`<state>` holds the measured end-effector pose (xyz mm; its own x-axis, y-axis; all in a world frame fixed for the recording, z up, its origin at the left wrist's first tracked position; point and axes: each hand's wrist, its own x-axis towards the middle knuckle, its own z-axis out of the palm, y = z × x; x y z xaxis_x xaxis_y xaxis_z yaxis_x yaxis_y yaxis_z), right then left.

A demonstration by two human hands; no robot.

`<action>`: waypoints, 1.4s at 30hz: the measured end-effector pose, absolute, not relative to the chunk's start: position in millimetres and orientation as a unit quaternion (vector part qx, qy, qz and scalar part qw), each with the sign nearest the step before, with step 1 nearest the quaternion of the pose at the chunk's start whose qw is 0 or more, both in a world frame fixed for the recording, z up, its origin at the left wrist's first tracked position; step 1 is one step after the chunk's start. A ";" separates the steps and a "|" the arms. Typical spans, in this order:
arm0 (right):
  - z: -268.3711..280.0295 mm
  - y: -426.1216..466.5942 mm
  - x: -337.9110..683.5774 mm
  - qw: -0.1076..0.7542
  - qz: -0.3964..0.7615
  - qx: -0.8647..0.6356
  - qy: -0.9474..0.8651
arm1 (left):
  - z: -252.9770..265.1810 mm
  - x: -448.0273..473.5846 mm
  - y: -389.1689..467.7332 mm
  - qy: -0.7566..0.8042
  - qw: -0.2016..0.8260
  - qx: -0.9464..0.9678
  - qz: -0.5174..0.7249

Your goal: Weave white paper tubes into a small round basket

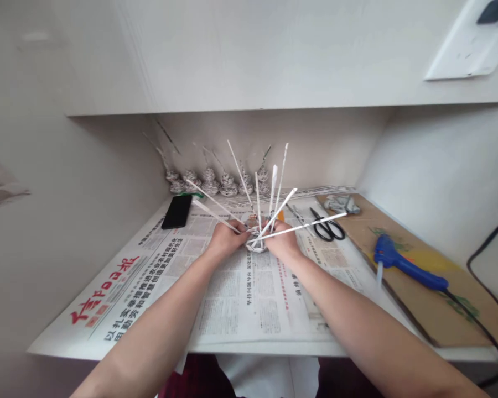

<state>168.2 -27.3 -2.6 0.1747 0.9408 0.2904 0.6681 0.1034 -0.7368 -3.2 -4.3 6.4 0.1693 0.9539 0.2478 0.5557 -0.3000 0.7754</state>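
Between my two hands sits a small woven piece of rolled newspaper (257,246), its several paper sticks fanning up and outward. My left hand (229,236) grips its left side, thumb and fingers closed at the rim. My right hand (283,239) closes around the right side, partly behind the crossing sticks. The fingertips of both hands are largely hidden by the paper. Below the piece, a spread newspaper (228,304) covers the tabletop.
Several woven paper gourd shapes (228,184) line the back wall. A black phone (177,211) lies left. To the right are scissors (328,228), long paper sticks (315,192), crumpled paper (342,204), and a blue glue gun (409,264) with a cord on cardboard (431,326). An overhead panel (249,61) hangs low.
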 end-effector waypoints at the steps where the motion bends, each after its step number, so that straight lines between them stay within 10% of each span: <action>1: -3.3 -26.7 168.4 0.405 0.164 -0.649 -0.622 | 7.5 -2.4 -5.6 0.528 0.252 0.721 0.372; 33: -3.6 -31.5 162.7 0.398 0.171 -0.616 -0.658 | 11.7 3.2 -16.2 0.520 0.160 0.758 0.361; 42: -5.2 -24.1 168.2 0.395 0.222 -0.638 -0.623 | 27.1 -22.0 -4.0 0.361 0.612 0.628 0.316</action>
